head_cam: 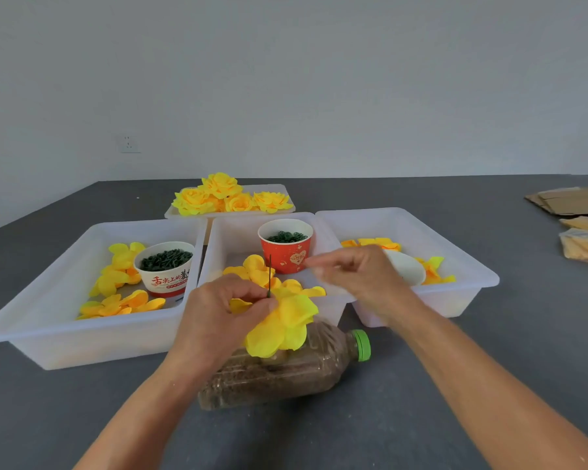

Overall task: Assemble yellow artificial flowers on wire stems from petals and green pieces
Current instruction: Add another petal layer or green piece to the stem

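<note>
Mid-assembly: flower on wire, next piece coming in

Left hand [223,308] pinched the wire stem [270,276] under the yellow flower [284,325], stem pointing up for threading, above the bottle [286,374]; right hand [350,271] hovered by the red cup [286,247], fingertips together, contents too blurred to tell

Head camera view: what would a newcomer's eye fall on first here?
First, the half-built yellow flower at the centre, held by the left hand on a thin wire stem, with the right hand blurred beside it. Next, the finished yellow flowers heaped in the far tray, and the red paper cup of green rings.
</note>
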